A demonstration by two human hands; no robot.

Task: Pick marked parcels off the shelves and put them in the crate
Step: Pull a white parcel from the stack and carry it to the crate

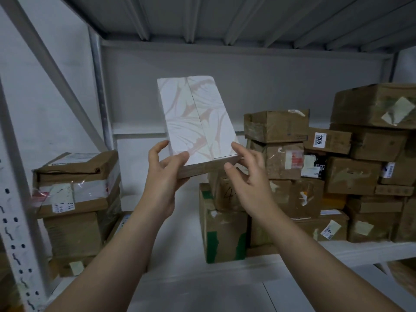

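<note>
A flat white parcel (198, 118) with a pale pink and green leaf pattern is held up tilted in front of the shelf's back wall. My left hand (163, 174) grips its lower left corner, thumb on the patterned face and fingers behind. My right hand (245, 174) is at the lower right corner with fingers spread, its fingertips touching the parcel's bottom edge. No crate is in view.
Brown cardboard parcels are stacked at the right (337, 172) and at the left (76, 199) of the white shelf board (180, 244). A box with green tape (222, 235) stands just under my hands. A perforated shelf upright (15, 221) runs down the left. The upper shelf's underside (225, 16) hangs overhead.
</note>
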